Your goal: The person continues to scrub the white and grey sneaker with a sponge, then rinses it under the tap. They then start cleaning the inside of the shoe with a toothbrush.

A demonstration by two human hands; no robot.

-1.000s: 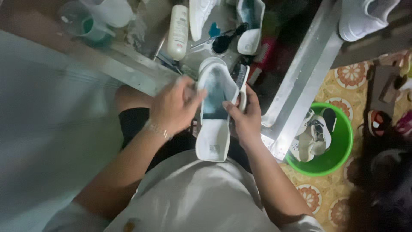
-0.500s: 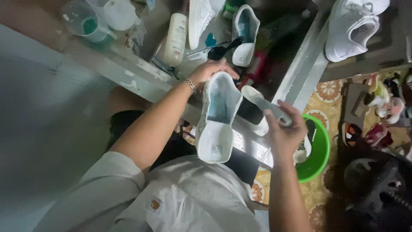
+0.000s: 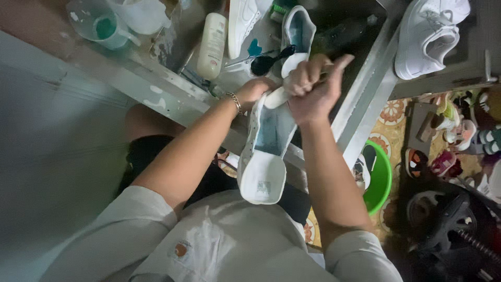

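- Far left on the desk (image 3: pixel 156 99), a clear measuring cup (image 3: pixel 99 23) with green liquid sits well apart from the action, beside a white bottle (image 3: pixel 212 44).
- The left hand (image 3: pixel 255 90) is clamped on the toe end of the white shoe (image 3: pixel 263 156), wrist bracelet showing; half a second ago it gripped the same end, so the hold has not let go.
- The shoe hangs upside-in, opening facing up, heel tab down toward the person's lap, between both forearms.
- Big change: the right hand (image 3: pixel 313 86), which was out to the right half a second ago holding a white insole (image 3: pixel 279 94), has swung in and is now clenched around it right at the shoe's mouth, touching the left hand.
- That reads to me as the insole going into, or coming out of, the shoe; I cannot tell which.
- Behind the hands, 1 black brush (image 3: pixel 266 63) and another shoe (image 3: pixel 297 28) lie on the desk.
- Right: white sneaker (image 3: pixel 428 36) on the ledge, green basin (image 3: pixel 383 177) on the floor.
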